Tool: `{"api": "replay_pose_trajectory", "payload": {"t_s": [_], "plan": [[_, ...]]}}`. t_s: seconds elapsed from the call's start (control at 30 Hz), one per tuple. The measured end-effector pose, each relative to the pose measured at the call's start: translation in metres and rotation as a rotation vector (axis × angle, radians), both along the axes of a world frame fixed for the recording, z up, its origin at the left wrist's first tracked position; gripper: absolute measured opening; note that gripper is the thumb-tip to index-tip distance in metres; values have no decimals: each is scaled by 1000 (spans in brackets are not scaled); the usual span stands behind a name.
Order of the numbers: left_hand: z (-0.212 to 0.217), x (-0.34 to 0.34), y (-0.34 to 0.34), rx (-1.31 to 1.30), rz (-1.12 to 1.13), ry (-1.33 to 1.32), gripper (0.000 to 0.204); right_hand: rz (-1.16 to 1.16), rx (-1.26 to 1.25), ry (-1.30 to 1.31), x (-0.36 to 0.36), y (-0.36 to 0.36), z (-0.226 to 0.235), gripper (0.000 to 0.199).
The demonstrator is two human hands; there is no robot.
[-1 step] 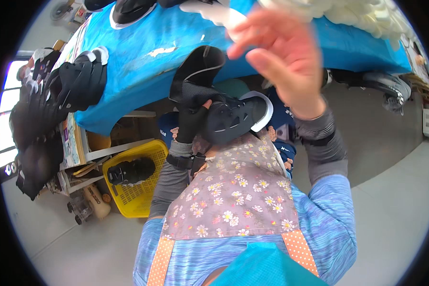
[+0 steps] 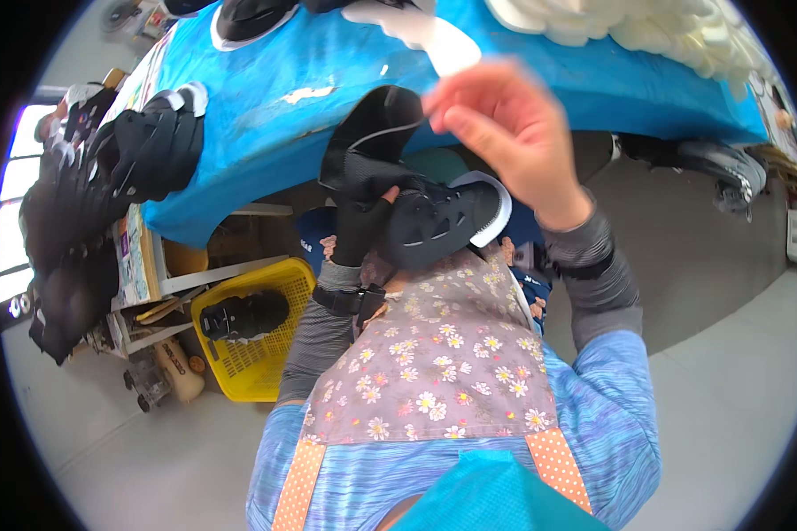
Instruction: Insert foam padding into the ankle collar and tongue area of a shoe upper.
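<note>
A black shoe upper (image 2: 434, 232) with a white rim at its toe rests over my lap, its tall collar part (image 2: 372, 133) standing up toward the blue-covered table. My left hand (image 2: 363, 226), in a black fingerless glove, grips it at the side, thumb on top. My right hand (image 2: 514, 133) is bare and raised beside the collar's upper edge. Its fingers are half curled and slightly blurred, with a small gap to the thumb and nothing visible in them. Beyond it, a white flat shaped piece (image 2: 425, 37) lies on the table.
The blue-covered table (image 2: 266, 133) runs across the front, with a pile of cream-white pads (image 2: 629, 31) at right. Black uppers (image 2: 150, 146) are stacked at left. A yellow basket (image 2: 252, 358) holding a black item stands by my left forearm. Black-and-grey shoe parts (image 2: 717, 159) lie far right.
My right hand has dropped lower, toward the collar of the upper, its thumb closer to the fingers. More of the white piece on the table shows. My left hand keeps its hold.
</note>
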State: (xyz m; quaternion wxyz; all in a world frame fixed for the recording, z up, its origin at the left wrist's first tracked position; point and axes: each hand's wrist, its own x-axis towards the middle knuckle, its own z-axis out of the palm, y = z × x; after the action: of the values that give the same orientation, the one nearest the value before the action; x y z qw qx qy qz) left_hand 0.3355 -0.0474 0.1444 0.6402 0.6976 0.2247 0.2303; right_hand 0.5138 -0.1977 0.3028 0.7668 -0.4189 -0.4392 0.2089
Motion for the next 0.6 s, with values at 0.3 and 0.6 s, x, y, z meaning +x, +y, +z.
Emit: {"api": "replay_pose_trajectory", "payload": {"t_s": [0.3, 0.6], "plan": [[-14, -8, -5, 20, 30, 35, 27, -160, -699, -45, -66, -10, -162, 25], [15, -10, -1, -91, -64, 142, 34, 104, -581, 270, -48, 12, -167, 28]]}}
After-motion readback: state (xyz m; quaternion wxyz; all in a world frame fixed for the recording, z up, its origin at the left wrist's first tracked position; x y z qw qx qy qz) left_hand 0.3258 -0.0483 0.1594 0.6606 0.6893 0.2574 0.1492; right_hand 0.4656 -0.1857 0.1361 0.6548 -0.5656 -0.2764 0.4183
